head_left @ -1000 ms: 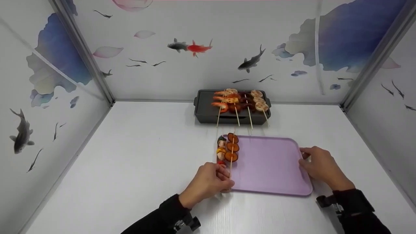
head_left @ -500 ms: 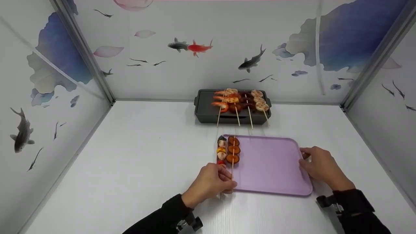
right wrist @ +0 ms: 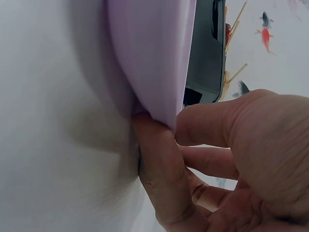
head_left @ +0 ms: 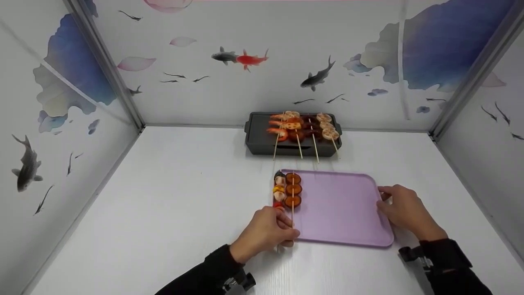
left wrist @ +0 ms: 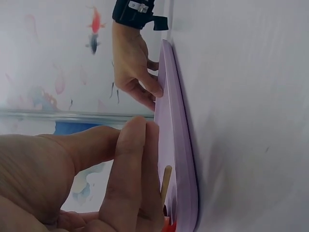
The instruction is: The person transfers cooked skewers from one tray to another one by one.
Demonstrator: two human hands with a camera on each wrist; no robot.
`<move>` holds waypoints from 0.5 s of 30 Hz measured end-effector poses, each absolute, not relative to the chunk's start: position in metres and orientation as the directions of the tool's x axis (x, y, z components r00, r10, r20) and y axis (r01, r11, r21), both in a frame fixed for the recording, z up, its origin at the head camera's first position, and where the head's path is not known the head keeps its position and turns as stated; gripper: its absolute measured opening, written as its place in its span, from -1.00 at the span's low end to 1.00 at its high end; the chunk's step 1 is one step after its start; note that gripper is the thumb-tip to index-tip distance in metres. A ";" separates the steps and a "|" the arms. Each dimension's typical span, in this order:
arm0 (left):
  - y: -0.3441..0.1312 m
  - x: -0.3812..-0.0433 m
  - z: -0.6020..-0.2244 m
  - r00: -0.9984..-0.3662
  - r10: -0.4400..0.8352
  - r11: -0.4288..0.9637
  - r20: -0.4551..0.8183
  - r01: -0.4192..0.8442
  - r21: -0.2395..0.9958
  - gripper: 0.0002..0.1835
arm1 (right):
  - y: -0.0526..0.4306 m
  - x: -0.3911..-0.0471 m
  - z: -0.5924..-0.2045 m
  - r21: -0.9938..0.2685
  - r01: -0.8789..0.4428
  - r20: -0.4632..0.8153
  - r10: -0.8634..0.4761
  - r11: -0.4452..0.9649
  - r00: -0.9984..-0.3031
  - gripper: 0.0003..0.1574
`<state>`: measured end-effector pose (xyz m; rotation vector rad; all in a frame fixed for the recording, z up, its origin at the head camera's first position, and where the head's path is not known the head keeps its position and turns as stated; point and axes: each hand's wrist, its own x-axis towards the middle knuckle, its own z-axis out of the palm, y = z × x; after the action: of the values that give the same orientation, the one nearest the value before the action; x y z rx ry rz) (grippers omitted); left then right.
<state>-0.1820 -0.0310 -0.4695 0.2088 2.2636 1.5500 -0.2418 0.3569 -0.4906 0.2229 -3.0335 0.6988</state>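
Observation:
My left hand (head_left: 266, 231) pinches the bare stick of a skewer (head_left: 293, 189) threaded with brown round slices, at the left end of a lilac tray (head_left: 335, 209). Left of it on the tray lies a mixed skewer (head_left: 279, 189) with dark, pale, yellow and red pieces, its lower end hidden by that hand. In the left wrist view a stick end (left wrist: 166, 183) shows beside the fingers; which skewer it belongs to I cannot tell. My right hand (head_left: 409, 211) grips the tray's right edge, thumb above and a finger (right wrist: 164, 169) underneath in the right wrist view.
Behind the tray a dark grey grill (head_left: 262, 139) stands against the back wall. Several skewers lie across it, shrimp (head_left: 278, 133) at the left and pale round slices (head_left: 329, 133) at the right, sticks pointing forward. Printed walls enclose the white table (head_left: 184, 184).
The brown-slice skewer has come down toward me and now lies straighter beside the mixed one. My left hand has shifted slightly right; my right hand and the tray stay put.

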 end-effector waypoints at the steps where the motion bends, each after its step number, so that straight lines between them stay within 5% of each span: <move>1: -0.031 -0.182 -0.469 -0.916 0.333 0.396 -0.225 -0.081 0.915 -0.80 | 0.357 -0.242 -0.491 -0.430 -0.148 0.057 -0.137 0.891 -0.989 -0.35; 15: -0.033 -0.181 -0.470 -0.923 0.352 0.412 -0.159 0.000 0.911 -0.88 | 0.354 -0.240 -0.488 -0.465 -0.121 0.032 -0.119 0.877 -0.992 -0.34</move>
<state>-0.1806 -0.0327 -0.4698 0.3039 2.3470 1.5137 -0.2400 0.3545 -0.4882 0.1945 -3.0414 0.7528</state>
